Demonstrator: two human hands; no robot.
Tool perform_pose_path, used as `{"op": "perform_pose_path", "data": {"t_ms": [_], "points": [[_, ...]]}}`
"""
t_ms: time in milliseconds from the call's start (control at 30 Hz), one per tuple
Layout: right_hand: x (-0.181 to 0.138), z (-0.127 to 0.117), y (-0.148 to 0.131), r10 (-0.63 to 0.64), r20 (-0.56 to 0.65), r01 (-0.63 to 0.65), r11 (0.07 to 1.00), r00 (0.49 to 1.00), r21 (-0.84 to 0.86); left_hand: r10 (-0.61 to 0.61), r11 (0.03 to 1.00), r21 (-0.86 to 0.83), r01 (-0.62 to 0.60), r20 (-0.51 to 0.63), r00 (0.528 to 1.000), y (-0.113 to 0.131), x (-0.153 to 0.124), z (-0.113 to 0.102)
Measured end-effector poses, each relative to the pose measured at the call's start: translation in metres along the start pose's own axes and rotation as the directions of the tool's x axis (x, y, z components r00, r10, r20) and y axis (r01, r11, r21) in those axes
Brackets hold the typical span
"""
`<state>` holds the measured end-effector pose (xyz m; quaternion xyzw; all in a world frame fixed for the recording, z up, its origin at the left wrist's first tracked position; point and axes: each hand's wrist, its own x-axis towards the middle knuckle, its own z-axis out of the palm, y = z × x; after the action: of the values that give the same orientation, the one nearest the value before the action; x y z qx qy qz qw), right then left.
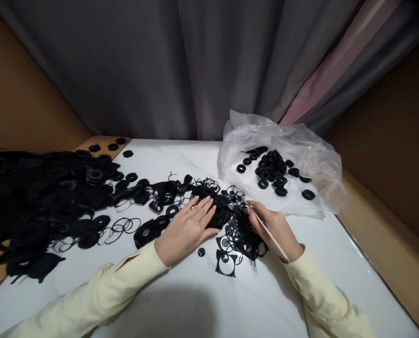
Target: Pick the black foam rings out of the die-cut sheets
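My left hand (pixel 186 228) lies flat, fingers together, pressing on a black rubber sheet (pixel 220 217) with punched rings. My right hand (pixel 273 226) grips a thin white stick (pixel 270 236) like a pen, its tip at the sheet's lacy punched-out scrap (pixel 242 237). A small black ring (pixel 201 252) lies loose just below my left hand. Both sleeves are pale yellow.
A big heap of black rubber sheets and rings (pixel 36 197) covers the left of the white marble table (pixel 202 300). A clear plastic bag (pixel 300 155) at the right back holds several finished black rings (pixel 274 171). Thin loose hoops (pixel 121 227) lie centre-left. Grey curtain behind.
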<state>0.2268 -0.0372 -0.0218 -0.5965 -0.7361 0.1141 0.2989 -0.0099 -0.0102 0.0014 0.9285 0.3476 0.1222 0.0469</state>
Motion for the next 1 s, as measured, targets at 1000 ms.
{"op": "perform_pose_path", "data": {"t_ms": [1000], "points": [[-0.001,-0.001,-0.007,-0.14,-0.203,0.18,0.965,0.969,0.191,-0.533,-0.125,-0.892,0.435,0.43,0.729,-0.033,-0.015,-0.049]]}}
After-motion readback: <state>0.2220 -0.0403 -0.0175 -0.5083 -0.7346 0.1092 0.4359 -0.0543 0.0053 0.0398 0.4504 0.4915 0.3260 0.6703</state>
